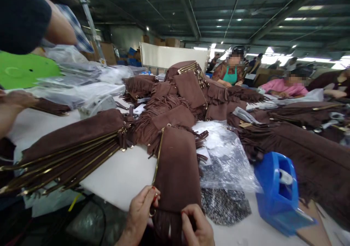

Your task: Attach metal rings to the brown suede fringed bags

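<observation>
Left of the blue open-topped plastic holder (273, 195), with a clear plastic bag (226, 165) between, a flat brown suede-like pouch with a gold zip (179, 169) has its near edge pinched in the right hand (197, 227) and its near left corner seemingly clamped by the left hand (140, 211), whose fingers hide the spot.

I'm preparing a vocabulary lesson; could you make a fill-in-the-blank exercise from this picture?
1. The bag in the left grip and the right grip is coloured ____.
2. The zipper along its side is coloured ____.
3. The plastic holder on the table is coloured ____.
4. In the picture, the clear wrapper lies on the bag's ____ side.

Missing words: brown; gold; blue; right.
</observation>
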`<action>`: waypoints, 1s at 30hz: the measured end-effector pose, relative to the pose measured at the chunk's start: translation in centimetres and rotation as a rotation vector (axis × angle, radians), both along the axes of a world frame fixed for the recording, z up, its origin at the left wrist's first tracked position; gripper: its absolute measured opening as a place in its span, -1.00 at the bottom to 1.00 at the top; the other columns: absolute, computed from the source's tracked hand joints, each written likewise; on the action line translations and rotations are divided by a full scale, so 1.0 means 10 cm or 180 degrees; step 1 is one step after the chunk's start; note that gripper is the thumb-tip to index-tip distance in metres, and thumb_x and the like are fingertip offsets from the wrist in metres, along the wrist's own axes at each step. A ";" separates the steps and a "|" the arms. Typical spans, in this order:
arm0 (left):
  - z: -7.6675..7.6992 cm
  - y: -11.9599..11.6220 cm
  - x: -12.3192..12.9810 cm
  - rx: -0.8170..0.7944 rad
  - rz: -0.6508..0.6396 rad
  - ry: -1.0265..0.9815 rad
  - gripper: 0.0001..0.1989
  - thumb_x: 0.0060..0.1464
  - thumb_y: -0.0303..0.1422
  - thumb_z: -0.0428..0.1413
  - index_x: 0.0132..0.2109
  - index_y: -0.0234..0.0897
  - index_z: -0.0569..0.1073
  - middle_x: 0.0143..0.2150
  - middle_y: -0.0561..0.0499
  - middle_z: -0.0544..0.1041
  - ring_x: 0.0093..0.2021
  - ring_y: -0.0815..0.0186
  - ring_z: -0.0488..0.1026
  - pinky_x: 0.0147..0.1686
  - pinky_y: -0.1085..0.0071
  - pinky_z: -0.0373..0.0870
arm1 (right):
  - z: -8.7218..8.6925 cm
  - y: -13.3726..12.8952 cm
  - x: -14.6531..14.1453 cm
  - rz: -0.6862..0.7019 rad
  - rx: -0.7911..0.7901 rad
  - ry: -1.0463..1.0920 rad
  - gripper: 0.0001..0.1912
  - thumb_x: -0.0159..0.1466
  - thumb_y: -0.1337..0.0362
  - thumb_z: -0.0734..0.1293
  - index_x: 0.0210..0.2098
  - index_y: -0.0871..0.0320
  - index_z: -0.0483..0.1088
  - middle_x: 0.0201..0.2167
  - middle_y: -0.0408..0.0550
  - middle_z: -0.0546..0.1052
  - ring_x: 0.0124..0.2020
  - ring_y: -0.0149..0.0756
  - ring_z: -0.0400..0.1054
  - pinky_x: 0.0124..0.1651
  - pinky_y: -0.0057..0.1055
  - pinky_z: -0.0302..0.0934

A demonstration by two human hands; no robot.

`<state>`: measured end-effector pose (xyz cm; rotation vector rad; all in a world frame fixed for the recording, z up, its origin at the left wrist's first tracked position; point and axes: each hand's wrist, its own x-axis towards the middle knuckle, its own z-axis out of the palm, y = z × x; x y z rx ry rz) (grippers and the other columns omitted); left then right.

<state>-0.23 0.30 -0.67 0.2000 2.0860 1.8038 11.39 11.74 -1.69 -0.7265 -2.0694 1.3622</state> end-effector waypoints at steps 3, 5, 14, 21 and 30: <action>-0.01 -0.01 -0.01 0.0002 0.0014 0.0235 -0.55 -0.01 0.05 -0.04 -0.48 -0.27 0.37 -0.62 0.11 0.33 -0.55 0.40 0.29 -0.53 0.51 0.22 | -0.06 -0.02 -0.01 -0.0046 0.0047 0.0107 -0.75 0.19 0.14 0.17 -0.55 0.11 0.27 -0.59 -0.23 0.28 -0.54 -0.44 0.20 -0.43 -0.53 0.05; -0.02 -0.01 -0.01 -0.0043 -0.0011 0.0324 -0.55 0.01 0.04 -0.06 -0.48 -0.26 0.36 -0.62 0.11 0.34 -0.56 0.40 0.29 -0.54 0.51 0.22 | -0.07 -0.04 -0.02 -0.0080 0.0104 0.0002 -0.71 0.20 0.12 0.17 -0.58 0.12 0.21 -0.62 -0.24 0.22 -0.56 -0.44 0.16 -0.44 -0.51 0.02; -0.05 0.00 0.00 -0.0179 -0.0082 0.0478 -0.58 -0.02 0.04 -0.06 -0.44 -0.24 0.37 -0.58 0.07 0.38 -0.54 0.33 0.35 -0.54 0.45 0.32 | 0.14 -0.29 -0.35 0.0579 0.0024 0.0635 -0.83 0.25 0.32 0.14 -0.29 0.09 0.36 -0.41 -0.16 0.40 -0.37 -0.43 0.32 -0.29 -0.56 0.14; 0.01 -0.02 -0.21 -0.0217 -0.0101 0.0420 -0.63 -0.09 -0.06 0.00 -0.25 -0.26 0.37 -0.38 -0.03 0.52 -0.30 0.21 0.48 -0.26 0.34 0.41 | 0.16 -0.15 -0.40 0.0419 0.0460 0.0743 -0.79 0.15 0.41 0.08 -0.55 0.11 0.24 -0.55 -0.19 0.29 -0.49 -0.42 0.22 -0.41 -0.50 0.09; 0.24 0.59 -0.77 -0.0611 0.0168 0.0555 -0.65 -0.18 -0.24 0.11 -0.25 -0.41 0.38 -0.31 -0.21 0.55 -0.31 0.14 0.51 -0.27 0.25 0.43 | -0.38 0.28 -0.20 -0.1004 0.1966 0.0315 -0.72 0.27 0.17 0.14 -0.18 0.18 0.36 -0.16 0.14 0.40 -0.12 -0.10 0.32 -0.07 -0.21 0.16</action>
